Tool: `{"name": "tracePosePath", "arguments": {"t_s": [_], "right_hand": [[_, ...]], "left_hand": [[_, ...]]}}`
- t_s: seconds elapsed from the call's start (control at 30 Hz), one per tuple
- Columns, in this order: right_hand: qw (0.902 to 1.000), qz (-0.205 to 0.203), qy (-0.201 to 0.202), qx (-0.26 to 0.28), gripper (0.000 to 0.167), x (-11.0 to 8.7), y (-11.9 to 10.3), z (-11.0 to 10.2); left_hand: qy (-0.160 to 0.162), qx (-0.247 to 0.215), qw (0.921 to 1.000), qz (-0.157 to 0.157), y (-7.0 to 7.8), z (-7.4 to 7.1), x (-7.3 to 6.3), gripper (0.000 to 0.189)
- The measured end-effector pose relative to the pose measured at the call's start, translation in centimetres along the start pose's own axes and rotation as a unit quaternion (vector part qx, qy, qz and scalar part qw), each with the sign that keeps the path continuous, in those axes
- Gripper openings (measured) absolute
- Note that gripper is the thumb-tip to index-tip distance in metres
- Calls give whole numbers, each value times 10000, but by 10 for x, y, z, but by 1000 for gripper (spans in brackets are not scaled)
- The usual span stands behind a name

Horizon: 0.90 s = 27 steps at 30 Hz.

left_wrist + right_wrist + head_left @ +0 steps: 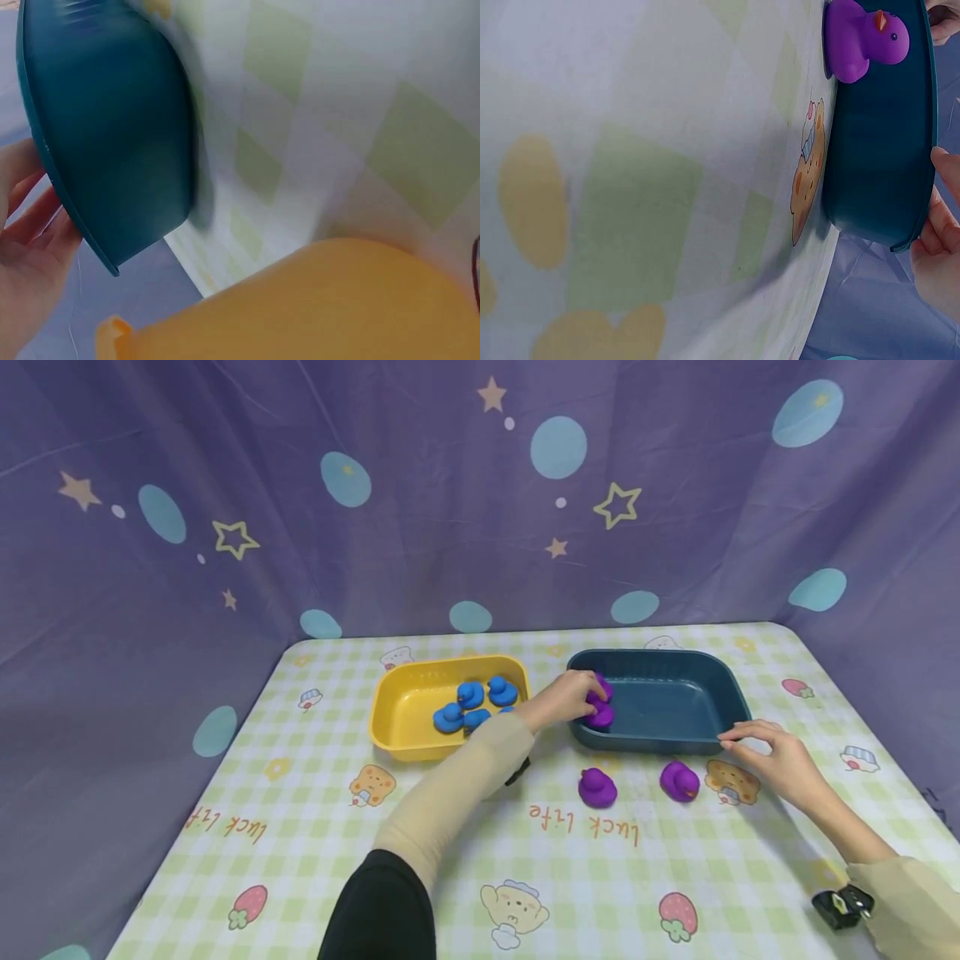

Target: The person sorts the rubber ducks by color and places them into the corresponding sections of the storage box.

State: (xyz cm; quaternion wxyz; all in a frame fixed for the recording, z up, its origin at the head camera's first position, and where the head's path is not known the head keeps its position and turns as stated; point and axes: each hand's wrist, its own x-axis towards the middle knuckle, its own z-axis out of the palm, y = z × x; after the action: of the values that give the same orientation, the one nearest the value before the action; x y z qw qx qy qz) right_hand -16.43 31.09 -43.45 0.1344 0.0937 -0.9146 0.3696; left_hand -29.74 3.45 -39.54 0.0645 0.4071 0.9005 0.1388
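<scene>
My left hand [564, 698] reaches over the left end of the dark teal basin [660, 747]. Its curled fingers and thumb hold a purple rubber duck [602, 687] inside; a second purple duck [599, 717] sits just in front of it. In the left wrist view the basin's wall [112, 127] hides the fingertips. At the basin's front right corner, my right hand [783, 763] pinches the rim between thumb and fingers. Two more purple ducks lie on the tablecloth before the basin, one to the left [597, 788] and another near the right hand [680, 782].
A yellow basin [382, 745] with several blue rubber ducks [448, 718] stands left of the teal one, partly behind my left forearm. The checked tablecloth [300, 860] covers the table. A purple patterned curtain [435, 543] hangs behind it.
</scene>
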Motion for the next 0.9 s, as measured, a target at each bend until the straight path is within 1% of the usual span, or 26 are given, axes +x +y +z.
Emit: {"name": "tracePosePath", "arguments": {"t_s": [0.2,0.4,0.53,0.9], "right_hand": [[10000,-19,37,26,15,0,0,0],[9999,-45,51,90,14,0,0,0],[10000,-22,33,81,14,0,0,0],[9999,-75,35,107,13,0,0,0]], "left_hand": [[-136,30,9999,-69,-2,5,5,22],[-305,-13,9994,-180,-2,7,9,22],[-415,38,9988,-254,-1,8,10,23],[-581,200,9977,-273,1,9,11,22]]}}
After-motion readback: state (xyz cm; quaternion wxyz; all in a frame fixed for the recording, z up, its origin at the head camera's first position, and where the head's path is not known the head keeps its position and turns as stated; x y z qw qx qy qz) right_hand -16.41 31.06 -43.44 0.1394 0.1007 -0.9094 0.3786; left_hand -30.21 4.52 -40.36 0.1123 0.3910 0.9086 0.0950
